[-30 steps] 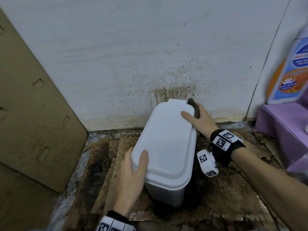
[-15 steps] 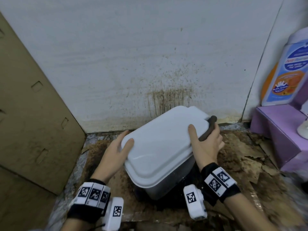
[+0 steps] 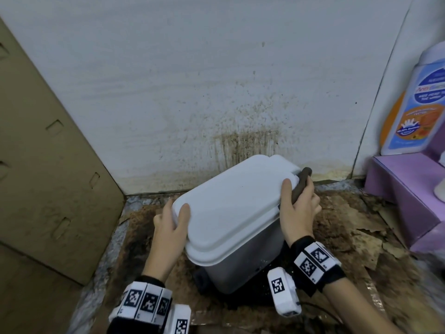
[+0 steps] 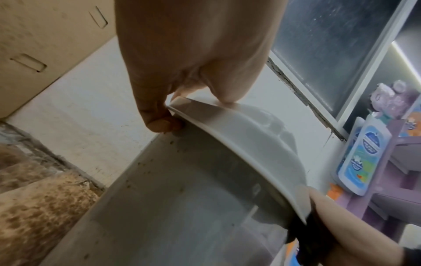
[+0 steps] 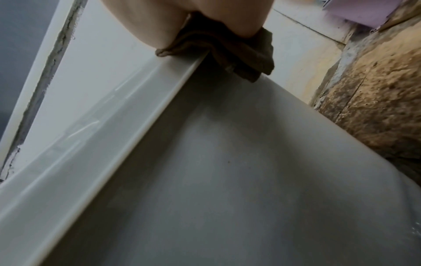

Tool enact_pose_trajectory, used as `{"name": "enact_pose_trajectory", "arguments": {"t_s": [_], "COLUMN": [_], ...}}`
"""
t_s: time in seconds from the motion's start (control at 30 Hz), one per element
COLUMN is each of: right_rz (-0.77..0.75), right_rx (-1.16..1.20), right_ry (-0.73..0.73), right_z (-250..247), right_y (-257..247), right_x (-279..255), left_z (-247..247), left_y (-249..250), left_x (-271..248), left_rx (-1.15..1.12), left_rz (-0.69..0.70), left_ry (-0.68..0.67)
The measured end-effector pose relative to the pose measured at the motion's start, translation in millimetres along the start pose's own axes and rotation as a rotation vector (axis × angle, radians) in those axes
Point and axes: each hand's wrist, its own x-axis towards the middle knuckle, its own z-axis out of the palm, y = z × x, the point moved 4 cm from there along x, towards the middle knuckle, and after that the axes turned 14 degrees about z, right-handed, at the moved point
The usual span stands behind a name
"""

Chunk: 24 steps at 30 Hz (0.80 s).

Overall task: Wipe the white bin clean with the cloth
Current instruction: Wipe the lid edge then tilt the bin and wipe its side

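The white plastic lidded bin (image 3: 231, 213) sits tilted on the stained brown cardboard floor covering (image 3: 337, 237), close to the spattered white wall (image 3: 192, 80), with its far corner near the wall's foot. The left hand (image 3: 168, 227) grips the near-left corner of the lid, thumb on top and fingers curled under the rim, as the left wrist view confirms. The right hand (image 3: 298, 213) holds the lid's right edge, its grip closed round a folded dark brown cloth (image 3: 301, 186) pressed against the rim; the right wrist view shows the cloth (image 5: 227, 52) bunched at the lid edge. A leaning tan cardboard panel (image 3: 48, 153) bounds the left side, well apart from the bin. A purple box (image 3: 409, 189) with a blue-labelled bottle (image 3: 419, 104) on it closes the right side, leaving a strip of floor between it and the bin.
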Motion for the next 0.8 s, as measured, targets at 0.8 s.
{"name": "enact_pose_trajectory", "arguments": {"t_s": [0.8], "right_rz": [-0.067], "right_rx": [-0.013], "right_ry": [-0.338], "right_z": [-20.7], "right_y": [-21.3], "right_x": [73.0], "left_z": [7.2], "left_y": [-17.1], "left_x": [-12.6], "left_rx": [-0.082], "left_rz": [0.062], "left_ry": [0.173]}}
